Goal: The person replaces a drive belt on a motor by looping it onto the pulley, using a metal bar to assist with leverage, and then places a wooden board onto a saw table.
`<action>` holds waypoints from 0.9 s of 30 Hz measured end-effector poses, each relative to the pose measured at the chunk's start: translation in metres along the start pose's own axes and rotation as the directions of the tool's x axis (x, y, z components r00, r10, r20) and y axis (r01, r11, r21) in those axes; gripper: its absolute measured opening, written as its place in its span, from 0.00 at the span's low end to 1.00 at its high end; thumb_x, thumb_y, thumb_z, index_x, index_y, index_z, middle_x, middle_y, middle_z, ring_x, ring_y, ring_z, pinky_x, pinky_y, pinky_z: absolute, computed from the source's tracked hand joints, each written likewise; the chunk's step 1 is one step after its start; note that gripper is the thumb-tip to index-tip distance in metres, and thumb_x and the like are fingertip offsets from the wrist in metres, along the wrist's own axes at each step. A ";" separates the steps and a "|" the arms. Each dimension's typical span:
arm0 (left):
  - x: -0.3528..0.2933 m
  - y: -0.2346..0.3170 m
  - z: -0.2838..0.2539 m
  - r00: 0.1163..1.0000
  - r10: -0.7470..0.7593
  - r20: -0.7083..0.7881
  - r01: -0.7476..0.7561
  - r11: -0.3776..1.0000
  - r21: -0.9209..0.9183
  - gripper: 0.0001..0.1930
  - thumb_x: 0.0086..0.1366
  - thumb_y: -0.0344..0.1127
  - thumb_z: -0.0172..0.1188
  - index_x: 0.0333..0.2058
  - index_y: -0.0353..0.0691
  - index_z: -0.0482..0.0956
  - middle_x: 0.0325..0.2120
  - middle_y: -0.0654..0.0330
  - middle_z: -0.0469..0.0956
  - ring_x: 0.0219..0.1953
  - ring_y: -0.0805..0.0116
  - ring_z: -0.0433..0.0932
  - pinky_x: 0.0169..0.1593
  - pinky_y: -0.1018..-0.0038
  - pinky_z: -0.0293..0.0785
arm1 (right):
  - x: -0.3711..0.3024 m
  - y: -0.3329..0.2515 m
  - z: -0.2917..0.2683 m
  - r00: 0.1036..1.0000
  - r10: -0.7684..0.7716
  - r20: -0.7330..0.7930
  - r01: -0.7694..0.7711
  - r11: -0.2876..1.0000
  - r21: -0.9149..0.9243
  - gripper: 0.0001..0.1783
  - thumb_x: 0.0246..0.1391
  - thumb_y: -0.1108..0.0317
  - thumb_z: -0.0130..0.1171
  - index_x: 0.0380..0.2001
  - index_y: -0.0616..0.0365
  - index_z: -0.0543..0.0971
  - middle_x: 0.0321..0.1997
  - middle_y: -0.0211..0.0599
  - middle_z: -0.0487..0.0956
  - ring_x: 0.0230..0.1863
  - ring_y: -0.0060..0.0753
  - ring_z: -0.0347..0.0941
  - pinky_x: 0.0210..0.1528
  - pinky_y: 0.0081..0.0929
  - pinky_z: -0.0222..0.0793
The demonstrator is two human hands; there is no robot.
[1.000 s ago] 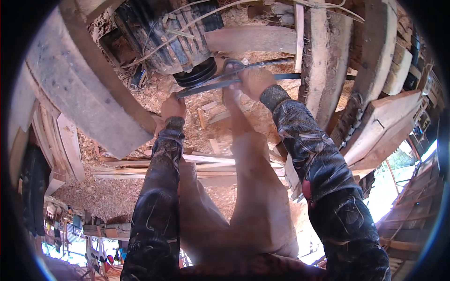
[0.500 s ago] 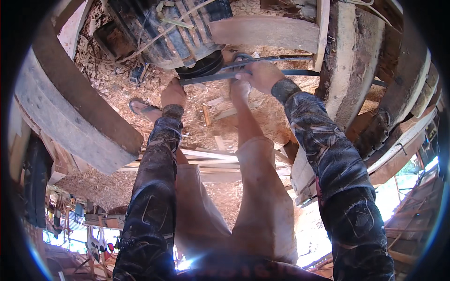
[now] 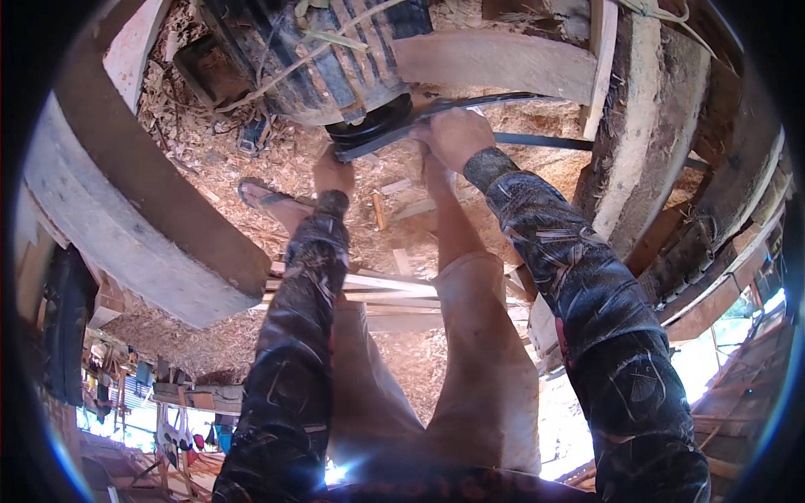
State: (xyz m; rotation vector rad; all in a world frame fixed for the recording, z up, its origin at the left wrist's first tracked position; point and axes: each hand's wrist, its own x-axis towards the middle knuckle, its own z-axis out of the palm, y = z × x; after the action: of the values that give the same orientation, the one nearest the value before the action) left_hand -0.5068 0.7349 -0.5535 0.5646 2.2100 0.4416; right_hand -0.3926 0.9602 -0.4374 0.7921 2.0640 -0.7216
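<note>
A black drive belt [image 3: 543,141] runs from the dark pulley [image 3: 369,124] of a ribbed, dusty motor [image 3: 314,71] toward the timber on the right. My right hand [image 3: 459,138] is closed around the belt just right of the pulley, its fingertips pressed together on the rubber. Under the pulley's left side, my left hand [image 3: 334,174] grips the belt's near edge; its fingertips are partly hidden behind the belt. Whether the belt sits fully in the pulley's groove I cannot make out.
A curved wooden beam [image 3: 495,65] lies just beyond the belt, and a thick log [image 3: 662,126] stands to the right. On the left arches a big curved plank [image 3: 159,184]. Wood shavings [image 3: 189,335] cover the ground around my sandalled feet. Thin wood strips [image 3: 386,289] lie between my legs.
My right hand has drawn the belt left and toward the pulley, bending its upper strand. My left hand still holds at the pulley's lower left. The whole view has shifted slightly.
</note>
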 end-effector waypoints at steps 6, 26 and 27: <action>-0.041 0.036 0.011 0.791 -0.599 0.125 0.317 0.226 -0.921 0.17 0.65 0.37 0.51 0.44 0.27 0.74 0.38 0.44 0.79 0.39 0.57 0.79 0.44 0.66 0.70 | -0.002 -0.015 0.006 0.998 0.057 0.006 -0.057 0.995 0.083 0.26 0.56 0.45 0.50 0.29 0.58 0.83 0.31 0.50 0.81 0.38 0.50 0.78 0.43 0.41 0.72; 0.029 0.002 0.081 0.776 -0.588 -0.229 0.521 0.801 -0.295 0.12 0.66 0.35 0.43 0.37 0.35 0.74 0.34 0.50 0.77 0.36 0.55 0.77 0.38 0.62 0.72 | -0.050 0.041 -0.030 0.990 0.125 -0.063 -0.132 0.984 -0.120 0.37 0.49 0.31 0.48 0.23 0.58 0.83 0.22 0.46 0.79 0.27 0.46 0.78 0.32 0.42 0.72; 0.028 -0.005 0.073 0.814 -0.546 -0.199 0.491 0.829 -0.267 0.12 0.66 0.35 0.44 0.36 0.35 0.75 0.33 0.51 0.77 0.34 0.55 0.77 0.36 0.62 0.73 | -0.048 0.037 -0.027 0.994 0.074 -0.078 -0.080 0.993 -0.089 0.38 0.49 0.31 0.48 0.22 0.58 0.82 0.19 0.45 0.78 0.24 0.47 0.78 0.29 0.40 0.73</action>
State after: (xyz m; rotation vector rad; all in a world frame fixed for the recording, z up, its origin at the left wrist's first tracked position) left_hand -0.4682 0.7551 -0.6182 -0.2407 2.4142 0.4590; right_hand -0.3546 0.9896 -0.3914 0.8529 2.1045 -0.5584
